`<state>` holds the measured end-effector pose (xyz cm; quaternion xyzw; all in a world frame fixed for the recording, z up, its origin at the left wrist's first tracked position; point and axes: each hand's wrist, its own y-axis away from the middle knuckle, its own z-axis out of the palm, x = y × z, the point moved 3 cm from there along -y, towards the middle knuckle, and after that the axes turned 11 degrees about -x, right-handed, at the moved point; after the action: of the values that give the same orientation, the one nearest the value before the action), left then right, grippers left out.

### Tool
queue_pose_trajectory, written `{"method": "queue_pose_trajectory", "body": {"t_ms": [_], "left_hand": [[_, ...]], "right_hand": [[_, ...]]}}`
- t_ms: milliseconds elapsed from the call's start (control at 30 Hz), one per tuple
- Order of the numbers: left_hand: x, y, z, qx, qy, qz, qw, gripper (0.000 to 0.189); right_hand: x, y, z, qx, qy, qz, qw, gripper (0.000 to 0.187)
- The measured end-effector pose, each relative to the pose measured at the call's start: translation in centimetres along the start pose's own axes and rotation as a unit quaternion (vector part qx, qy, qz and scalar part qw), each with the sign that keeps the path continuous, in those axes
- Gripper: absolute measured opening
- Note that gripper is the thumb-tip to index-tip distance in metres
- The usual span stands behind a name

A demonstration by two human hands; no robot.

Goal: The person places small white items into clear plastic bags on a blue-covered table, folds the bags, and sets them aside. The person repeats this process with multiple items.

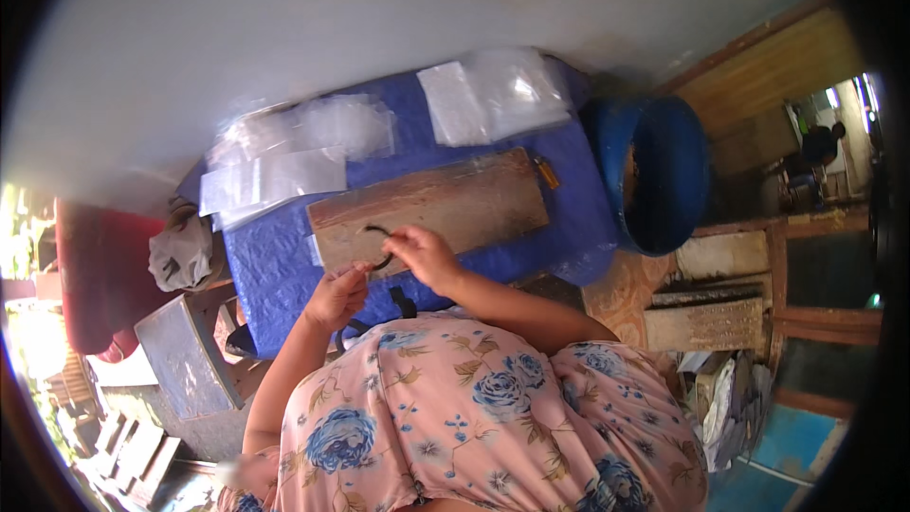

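A thin black flexible strip [382, 262], perhaps a cord or a lock of hair, curves between my two hands. My left hand [343, 293] pinches its lower end between thumb and fingers. Higher up and to the right, my right hand [424, 254] grips the strip, and its loose tip curls out past my fingers. Both hands are over the near left part of a worn wooden board [441, 203]. The board lies at a slant on a blue plastic sheet [274, 277] that covers the table. What the strip is made of is too small to tell.
An orange lighter [547, 173] lies off the board's right end. Clear plastic bags [498, 96] and flat plastic sheets [284, 178] lie along the wall side. A blue barrel [665, 174] stands at the right, a red chair [106, 277] at the left. Another person [821, 146] is far right.
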<state>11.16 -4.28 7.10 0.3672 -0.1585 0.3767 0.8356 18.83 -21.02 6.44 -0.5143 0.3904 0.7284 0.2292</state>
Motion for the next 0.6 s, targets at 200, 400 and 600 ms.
{"method": "queue_pose_trajectory", "body": {"t_ms": [200, 400, 600], "left_hand": [[-2.4, 0.6, -6.0, 0.22, -0.104, 0.003, 0.97, 0.012], [-5.9, 5.3, -13.3, 0.455, -0.091, 0.009, 0.886, 0.01], [-10.2, 7.7, -15.9, 0.496, 0.018, 0.022, 0.868, 0.007]], "right_hand": [[0.8, 7.2, -16.9, 0.33, 0.371, -0.053, 0.866, 0.013], [2.1, 7.4, -22.5, 0.308, 0.526, -0.062, 0.79, 0.012], [3.3, 5.5, -23.7, 0.251, 0.544, -0.031, 0.8, 0.013]]}}
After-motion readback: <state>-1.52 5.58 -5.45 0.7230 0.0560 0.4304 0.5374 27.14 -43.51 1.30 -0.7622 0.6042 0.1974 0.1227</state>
